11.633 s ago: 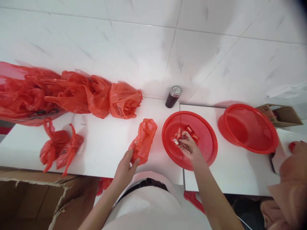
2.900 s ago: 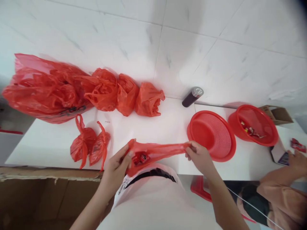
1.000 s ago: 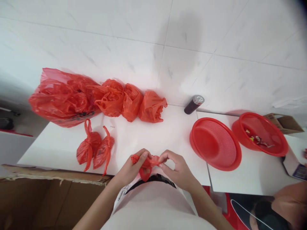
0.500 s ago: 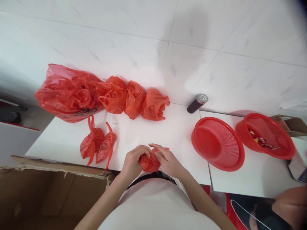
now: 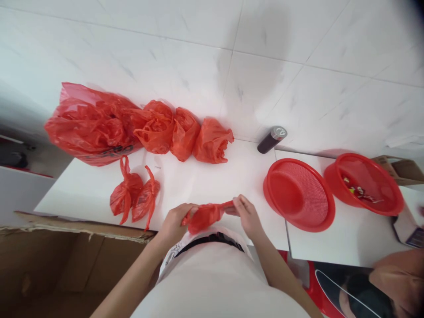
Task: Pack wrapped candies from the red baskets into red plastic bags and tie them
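Observation:
Close to my waist, a small red plastic bag (image 5: pixel 206 217) is stretched between my two hands. My left hand (image 5: pixel 177 223) is closed on its left end. On the other side my right hand (image 5: pixel 247 214) pinches a twisted end of the bag, pulled out to the right. What the bag contains cannot be made out. Left of my hands lie two small knotted red bags, one (image 5: pixel 127 194) with a loop sticking up and another (image 5: pixel 145 201) with its twisted ends upward, both on the white table (image 5: pixel 185 181).
Along the wall stand a big red bag (image 5: pixel 96 128) and several smaller red bags (image 5: pixel 212 141). A dark bottle (image 5: pixel 270 141), a red colander (image 5: pixel 298 194) and a red basin (image 5: pixel 367 194) with small items are to the right. An open cardboard box (image 5: pixel 82 260) sits lower left; another person (image 5: pixel 397 274) lower right.
My hands have moved apart, the right one going right, and the bag between them has been drawn out from a bunched shape. The view has shifted slightly.

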A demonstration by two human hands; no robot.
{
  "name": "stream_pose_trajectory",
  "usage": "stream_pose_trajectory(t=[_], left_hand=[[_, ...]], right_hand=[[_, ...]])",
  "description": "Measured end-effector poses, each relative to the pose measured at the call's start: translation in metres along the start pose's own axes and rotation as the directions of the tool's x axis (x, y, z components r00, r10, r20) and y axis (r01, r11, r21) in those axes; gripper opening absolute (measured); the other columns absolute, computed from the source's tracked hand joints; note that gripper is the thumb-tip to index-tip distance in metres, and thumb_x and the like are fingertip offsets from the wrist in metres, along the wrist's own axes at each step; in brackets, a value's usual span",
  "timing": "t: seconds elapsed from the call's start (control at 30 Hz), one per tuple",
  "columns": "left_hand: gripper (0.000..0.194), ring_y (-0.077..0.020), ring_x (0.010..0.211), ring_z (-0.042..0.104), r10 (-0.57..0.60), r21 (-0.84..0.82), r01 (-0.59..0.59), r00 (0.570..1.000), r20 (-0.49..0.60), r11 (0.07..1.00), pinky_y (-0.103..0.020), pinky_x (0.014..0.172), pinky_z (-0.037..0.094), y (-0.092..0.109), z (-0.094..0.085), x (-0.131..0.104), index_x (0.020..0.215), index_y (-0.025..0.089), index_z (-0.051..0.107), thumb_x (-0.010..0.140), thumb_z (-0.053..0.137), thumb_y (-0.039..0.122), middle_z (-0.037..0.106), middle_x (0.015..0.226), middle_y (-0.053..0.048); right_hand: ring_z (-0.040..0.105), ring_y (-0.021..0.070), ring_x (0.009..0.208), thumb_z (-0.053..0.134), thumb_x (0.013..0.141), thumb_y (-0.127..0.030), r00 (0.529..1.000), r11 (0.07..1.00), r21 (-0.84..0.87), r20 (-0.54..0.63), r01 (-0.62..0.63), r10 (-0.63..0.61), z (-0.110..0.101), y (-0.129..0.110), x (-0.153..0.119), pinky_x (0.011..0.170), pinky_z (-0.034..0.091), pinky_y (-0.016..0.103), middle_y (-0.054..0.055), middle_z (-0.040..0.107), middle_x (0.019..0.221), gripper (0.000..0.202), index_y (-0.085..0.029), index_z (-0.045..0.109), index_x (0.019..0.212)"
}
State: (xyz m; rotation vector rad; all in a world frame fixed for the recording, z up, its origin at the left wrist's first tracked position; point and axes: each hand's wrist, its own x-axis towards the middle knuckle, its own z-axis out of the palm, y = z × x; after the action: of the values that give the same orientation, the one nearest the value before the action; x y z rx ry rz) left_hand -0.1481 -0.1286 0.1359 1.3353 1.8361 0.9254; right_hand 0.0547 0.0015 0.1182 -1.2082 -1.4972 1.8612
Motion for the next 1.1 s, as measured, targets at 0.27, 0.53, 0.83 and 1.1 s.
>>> stream_pose_trajectory(t=[0.27, 0.53, 0.83, 1.1], left_hand=[[0.036, -0.0199, 0.094, 0.061, -0.162, -0.355, 0.164, 0.986, 0.036, 0.92, -0.029, 0.091, 0.044, -0.014, 0.006, -0.017, 0.089, 0.019, 0.067, 0.095, 0.042, 0.043, 0.07, 0.095, -0.006], [0.046, -0.0146, 0.067, 0.057, -0.434, -0.72, 0.228, 0.894, -0.112, 0.655, -0.026, 0.065, 0.047, -0.027, 0.048, -0.003, 0.086, 0.02, 0.055, 0.091, 0.036, 0.062, 0.061, 0.078, -0.001], [0.032, -0.015, 0.056, 0.044, -0.387, -0.196, 0.344, 0.885, -0.259, 0.918, -0.025, 0.058, 0.033, -0.074, 0.044, 0.004, 0.07, 0.023, 0.052, 0.09, 0.042, 0.046, 0.048, 0.055, 0.005], [0.03, -0.0172, 0.067, 0.051, -0.313, -0.016, 0.313, 0.943, -0.115, 0.95, -0.026, 0.067, 0.037, -0.1, 0.058, 0.013, 0.069, 0.023, 0.051, 0.09, 0.038, 0.04, 0.057, 0.066, 0.001]], right_hand=[[0.062, 0.021, 0.091, 0.049, 0.089, -0.056, 0.982, 0.971, -0.21, -0.123, 0.118, -0.146, -0.027, 0.032, 0.019, 0.084, 0.048, 0.036, 0.005, 0.066, 0.088, 0.036, -0.023, 0.042, 0.078], [0.051, 0.0158, 0.068, 0.057, 0.085, -0.038, 0.966, 0.858, -0.485, 0.256, 0.167, -0.044, 0.009, 0.044, 0.004, 0.066, 0.039, 0.029, -0.004, 0.055, 0.076, 0.025, -0.024, 0.037, 0.088], [0.039, 0.0117, 0.059, 0.056, 0.084, -0.036, 0.967, 0.91, -0.407, 0.254, 0.076, 0.033, -0.005, 0.054, 0.013, 0.057, 0.034, 0.024, -0.008, 0.041, 0.065, 0.025, -0.024, 0.034, 0.082], [0.04, 0.0112, 0.059, 0.057, 0.082, -0.035, 0.969, 0.866, -0.499, 0.227, 0.034, 0.093, -0.024, 0.059, 0.026, 0.058, 0.034, 0.023, -0.009, 0.042, 0.064, 0.026, -0.024, 0.034, 0.08]])
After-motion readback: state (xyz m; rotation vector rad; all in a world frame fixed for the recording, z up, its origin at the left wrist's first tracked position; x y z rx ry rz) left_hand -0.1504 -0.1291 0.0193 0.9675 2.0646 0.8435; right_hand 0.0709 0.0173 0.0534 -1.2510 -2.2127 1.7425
